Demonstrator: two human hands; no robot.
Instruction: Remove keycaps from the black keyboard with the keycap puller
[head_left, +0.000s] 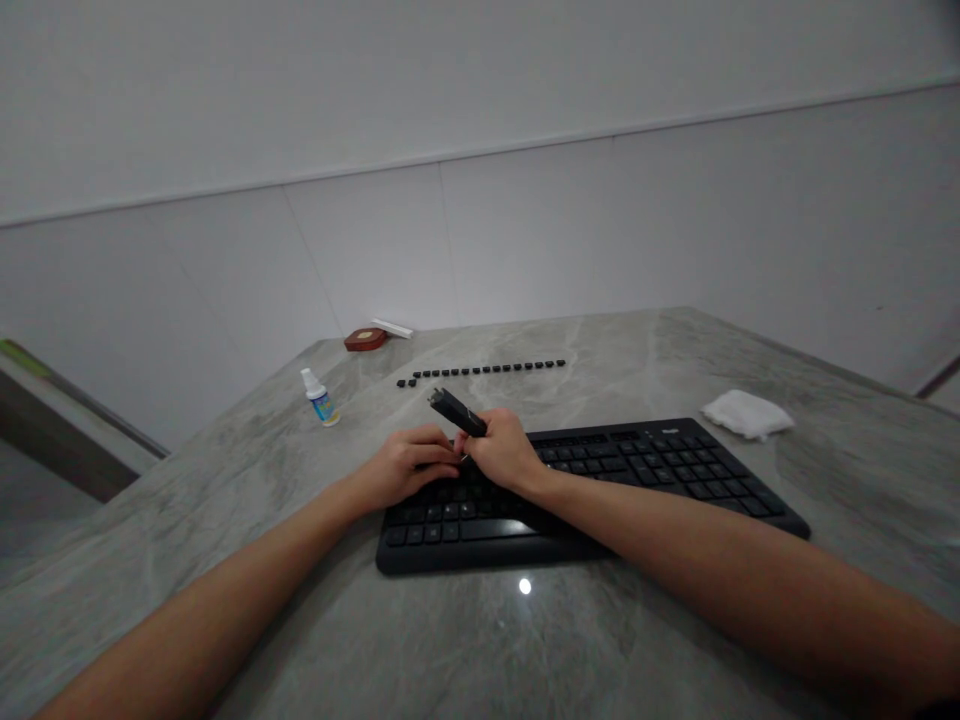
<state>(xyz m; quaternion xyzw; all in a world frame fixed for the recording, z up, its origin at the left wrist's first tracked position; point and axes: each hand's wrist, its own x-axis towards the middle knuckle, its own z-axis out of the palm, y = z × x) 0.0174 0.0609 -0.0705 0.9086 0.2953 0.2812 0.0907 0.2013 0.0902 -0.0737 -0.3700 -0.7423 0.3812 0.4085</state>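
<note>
A black keyboard [645,480] lies on the grey marble table [480,640], with its upper left part hidden under my hands. My right hand [504,452] is closed around a slim black tool [454,410] that sticks up and to the left, its lower tip down at the keys. My left hand [409,465] rests on the keyboard's left end, fingers curled and touching the keys beside the tool tip. Whether it pinches a key I cannot tell. A row of several loose black keycaps [484,370] lies farther back on the table.
A small white spray bottle [320,398] stands at the back left. A brown round case [365,339] and a white strip [392,327] lie by the wall. A white folded cloth [747,413] sits to the right of the keyboard. White walls close off the table's far sides.
</note>
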